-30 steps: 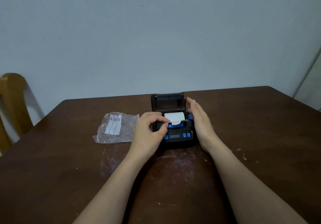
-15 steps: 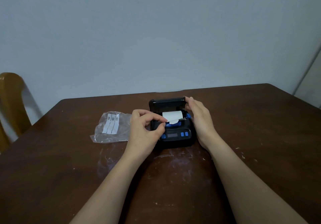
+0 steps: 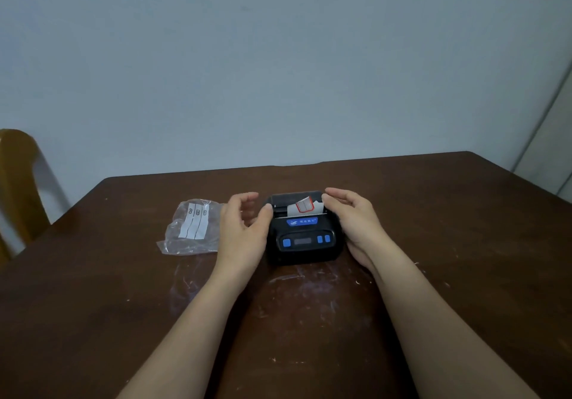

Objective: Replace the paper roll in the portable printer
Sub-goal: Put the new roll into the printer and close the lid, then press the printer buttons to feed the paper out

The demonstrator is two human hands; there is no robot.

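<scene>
A black printer sits on the brown table, near its far edge and in the middle of the view. Its lid is down, and a tab of paper with a red mark sticks up out of the slot behind the blue label. Blue buttons flank a small screen on its front face.

The left hand is at the printer's left side, fingers spread and curled with nothing between them; only the thumb tip touches the printer's upper left corner. The right hand cups the right side of the printer, fingertips resting on the top right corner of the lid just beside the paper tab, palm against the side. It grips nothing else. Both forearms reach in from the bottom of the view and hide the table under them.

Left of the left hand, just beside it, a crumpled clear bag with white label strips lies flat on the table. A wooden chair back shows at the far left. Pale scuffs mark the tabletop in front of the printer.
</scene>
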